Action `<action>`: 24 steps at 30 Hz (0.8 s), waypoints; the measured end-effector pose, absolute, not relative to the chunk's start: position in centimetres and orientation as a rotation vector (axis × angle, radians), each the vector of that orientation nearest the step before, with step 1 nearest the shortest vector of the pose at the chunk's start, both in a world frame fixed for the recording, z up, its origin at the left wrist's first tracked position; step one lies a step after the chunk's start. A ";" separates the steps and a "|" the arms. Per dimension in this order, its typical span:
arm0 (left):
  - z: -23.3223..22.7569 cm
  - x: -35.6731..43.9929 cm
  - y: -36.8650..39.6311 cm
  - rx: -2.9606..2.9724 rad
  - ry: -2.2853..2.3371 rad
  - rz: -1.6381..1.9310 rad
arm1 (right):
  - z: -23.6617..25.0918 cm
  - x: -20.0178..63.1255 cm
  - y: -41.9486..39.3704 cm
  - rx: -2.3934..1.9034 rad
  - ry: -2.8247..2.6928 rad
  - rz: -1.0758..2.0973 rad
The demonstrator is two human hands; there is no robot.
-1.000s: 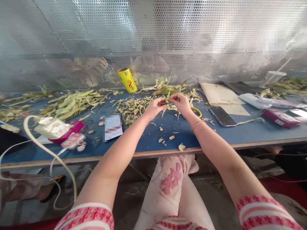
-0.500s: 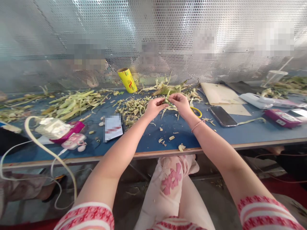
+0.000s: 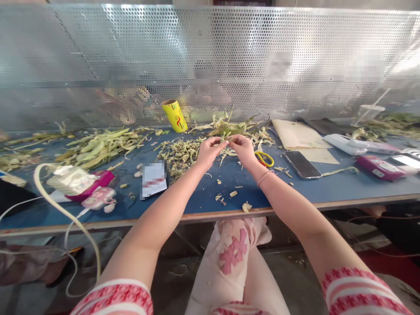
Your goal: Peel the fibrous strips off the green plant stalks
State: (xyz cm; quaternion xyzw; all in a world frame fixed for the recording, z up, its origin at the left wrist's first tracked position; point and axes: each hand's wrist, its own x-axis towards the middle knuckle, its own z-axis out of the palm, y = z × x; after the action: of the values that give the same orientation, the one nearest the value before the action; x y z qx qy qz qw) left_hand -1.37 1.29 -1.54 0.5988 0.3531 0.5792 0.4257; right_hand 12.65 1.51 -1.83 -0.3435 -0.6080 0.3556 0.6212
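Note:
Above the blue table (image 3: 203, 197), my left hand (image 3: 209, 153) and my right hand (image 3: 243, 151) meet fingertip to fingertip. Both are closed in a pinch on a small green plant strip (image 3: 225, 134), mostly hidden by the fingers. Just left of my left hand lies a heap of short, curled, pale-green plant pieces (image 3: 179, 155). Behind my fingers is a looser pile of dry leaf strips (image 3: 234, 127). A pair of scissors with yellow handles (image 3: 269, 162) rests beside my right wrist, partly covered by it.
Long leaf strips (image 3: 108, 148) lie at the left, near a yellow cardboard tube (image 3: 175, 116). Phones (image 3: 302, 165), brown paper (image 3: 295, 133) and a magenta device (image 3: 380, 167) occupy the right. A cable (image 3: 70, 214) hangs over the front-left edge. A perforated metal screen (image 3: 229, 57) stands behind.
The view has tilted up a little. My fingertips have drawn closer together, covering more of the strip. More of the scissors' yellow handles shows beside my right wrist.

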 end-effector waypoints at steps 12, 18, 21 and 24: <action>-2.2 -1.6 1.6 1.570 0.878 1.463 | -2.2 12.7 1.7 -0.811 -1.306 0.973; -2.2 -1.2 1.5 1.463 0.846 1.451 | -2.4 12.5 2.0 -0.849 -1.268 0.966; -2.4 -1.2 1.6 1.481 0.817 1.454 | -2.4 12.5 2.0 -0.828 -1.270 0.984; -2.5 -1.3 1.6 1.533 0.810 1.476 | -2.4 12.5 1.9 -0.793 -1.291 0.988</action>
State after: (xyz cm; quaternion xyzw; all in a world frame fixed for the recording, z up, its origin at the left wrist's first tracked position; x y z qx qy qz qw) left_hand -1.29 1.63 -2.45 0.6112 0.3232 0.5887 0.4189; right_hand 12.53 1.93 -2.39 -0.3445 -0.5612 0.4293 0.6181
